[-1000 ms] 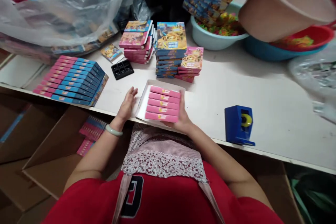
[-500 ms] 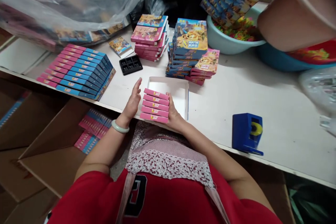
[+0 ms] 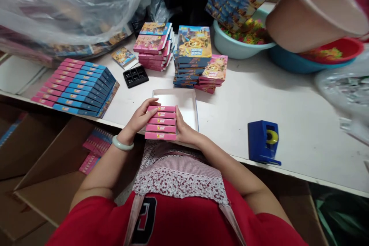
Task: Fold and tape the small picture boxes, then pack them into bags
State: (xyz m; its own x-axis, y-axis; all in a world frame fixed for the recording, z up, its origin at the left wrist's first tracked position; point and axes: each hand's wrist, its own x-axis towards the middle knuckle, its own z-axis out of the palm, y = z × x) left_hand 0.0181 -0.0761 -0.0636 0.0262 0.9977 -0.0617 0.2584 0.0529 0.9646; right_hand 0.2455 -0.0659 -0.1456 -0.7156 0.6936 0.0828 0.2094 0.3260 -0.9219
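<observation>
Several small pink boxes (image 3: 161, 121) stand side by side in a row at the table's front edge, their narrow printed sides facing up. My left hand (image 3: 141, 117) wraps the far left end of the row, its thumb on a pink side. Against the right ends presses my right hand (image 3: 184, 127), its fingers partly hidden behind the boxes. Just beyond and partly under the row lies a shallow white open box tray (image 3: 188, 102) with a blue outer edge. A black tray with dice (image 3: 135, 77) lies beyond my left hand.
Pink and blue boxes (image 3: 75, 87) stand in a row at left. Behind are stacks of blue boxes (image 3: 193, 44) and pink boxes (image 3: 215, 69). A blue tape dispenser (image 3: 258, 141) sits near the right front edge. Bowls (image 3: 245, 48) and a beige bucket (image 3: 291, 19) occupy the back right.
My left hand has come in from beside the boxes and closed on their left end. The row now sits straighter between both hands. The whole view has shifted slightly.
</observation>
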